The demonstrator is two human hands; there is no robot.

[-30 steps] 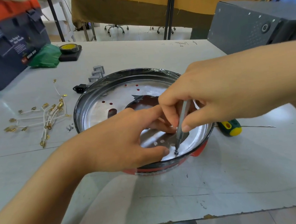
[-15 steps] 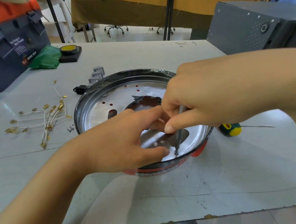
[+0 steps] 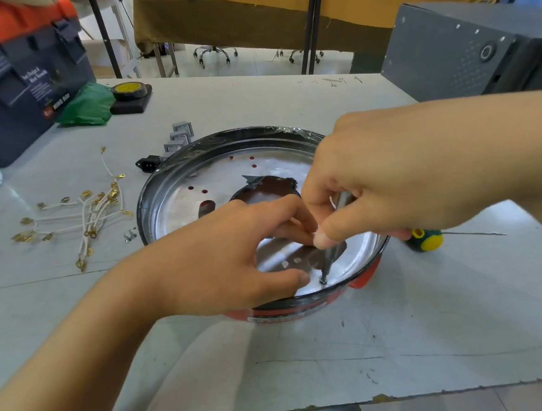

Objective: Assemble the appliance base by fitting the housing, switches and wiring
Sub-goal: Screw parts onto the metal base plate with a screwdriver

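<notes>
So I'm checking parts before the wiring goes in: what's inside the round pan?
Inside the pan: a shiny metal plate with small holes, a dark centre opening, and a screw under a metal tool. Both hands cover the middle.

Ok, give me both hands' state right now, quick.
Left hand: fingers curled, thumb pressing inside the housing; cannot tell what it holds.
Right hand: pinching the metal driver shaft, tip on a screw.

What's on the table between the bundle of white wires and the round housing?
Head view: a small loose metal part lies between the white wires and the housing.
</notes>
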